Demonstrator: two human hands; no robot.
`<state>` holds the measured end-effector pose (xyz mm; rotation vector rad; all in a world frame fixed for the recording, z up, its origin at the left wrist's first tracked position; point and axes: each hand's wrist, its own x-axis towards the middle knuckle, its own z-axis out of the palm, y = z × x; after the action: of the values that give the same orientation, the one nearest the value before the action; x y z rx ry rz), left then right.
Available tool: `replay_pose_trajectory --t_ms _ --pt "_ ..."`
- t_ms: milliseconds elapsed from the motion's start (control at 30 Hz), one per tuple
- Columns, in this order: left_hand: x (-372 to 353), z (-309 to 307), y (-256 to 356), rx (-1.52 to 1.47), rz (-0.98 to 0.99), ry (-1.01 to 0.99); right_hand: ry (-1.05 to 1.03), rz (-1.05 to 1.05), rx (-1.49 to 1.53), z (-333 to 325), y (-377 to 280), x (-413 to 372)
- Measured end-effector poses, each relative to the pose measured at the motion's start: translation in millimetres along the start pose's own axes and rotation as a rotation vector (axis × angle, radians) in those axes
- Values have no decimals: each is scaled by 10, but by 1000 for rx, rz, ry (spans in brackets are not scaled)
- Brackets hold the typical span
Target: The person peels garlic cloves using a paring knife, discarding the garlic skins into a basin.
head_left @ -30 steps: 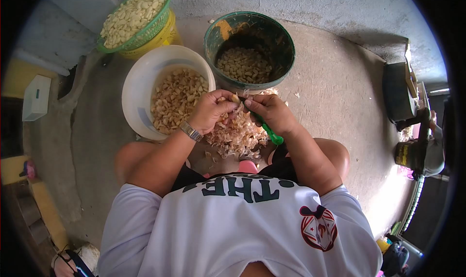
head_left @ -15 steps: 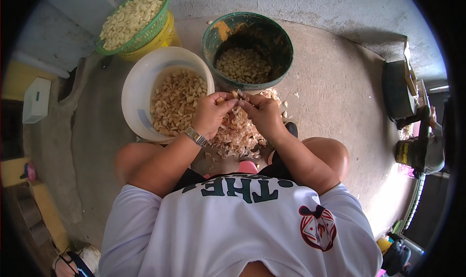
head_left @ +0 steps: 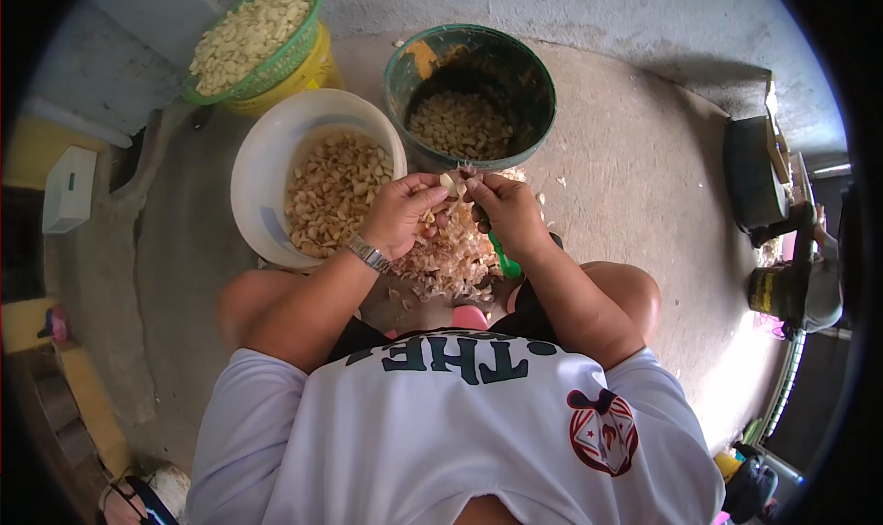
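Observation:
My left hand [head_left: 395, 219], with a metal watch on the wrist, pinches a pale garlic clove [head_left: 448, 185] between thumb and fingers. Close beside it, my right hand [head_left: 511, 216] is closed at the clove, with papery skin at its fingertips. A green handle [head_left: 502, 254] sticks out below the right palm, apparently a small knife's; its blade cannot be made out. Under both hands lies a heap of garlic skins [head_left: 451, 263]. A white tub [head_left: 250, 189] of unpeeled cloves [head_left: 333, 194] stands by my left hand. Beyond the hands is a dark green bucket [head_left: 543, 88] holding peeled cloves [head_left: 457, 125].
A green basket [head_left: 311, 33] heaped with peeled cloves rests on a yellow bucket [head_left: 320, 65] at the back left. A wall [head_left: 625, 14] runs behind. At the far right, another person's arm [head_left: 826, 240] shows near a dark tub [head_left: 750, 171] and a bucket [head_left: 765, 290].
My hands have turned and parted slightly, so the pale clove now shows in my left fingers. The green handle has come into view below my right hand.

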<state>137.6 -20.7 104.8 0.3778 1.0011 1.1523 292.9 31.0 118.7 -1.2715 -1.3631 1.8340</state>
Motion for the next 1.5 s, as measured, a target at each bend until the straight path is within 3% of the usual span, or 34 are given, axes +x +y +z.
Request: replay_pose_trajectory --t_ms 100,200,433,1000,1100,1200,1300,1400,1433,1500 --pt "11 4 -5 -6 77 4 -136 12 128 -4 -1 -9" --pt "15 -18 -3 0 65 22 -188 -7 51 11 44 -14" --pt "20 -14 -18 -36 26 59 -148 56 99 56 -14 -50" --pt "2 81 -32 -94 20 123 -75 -55 39 123 56 -61" --pt "0 60 -35 -90 13 91 -50 2 149 113 11 -71" --pt "44 -11 -45 -161 -21 11 -138 227 455 45 -103 -94" --pt "41 -27 -25 -159 -12 -40 -98 167 331 40 -68 -86" --pt "-12 111 -38 -33 106 90 144 -368 -332 126 60 -95" --pt "-7 120 -62 -1 149 97 171 -421 -296 154 110 -80" --pt "11 112 -115 63 237 112 28 -76 5 84 70 -58"
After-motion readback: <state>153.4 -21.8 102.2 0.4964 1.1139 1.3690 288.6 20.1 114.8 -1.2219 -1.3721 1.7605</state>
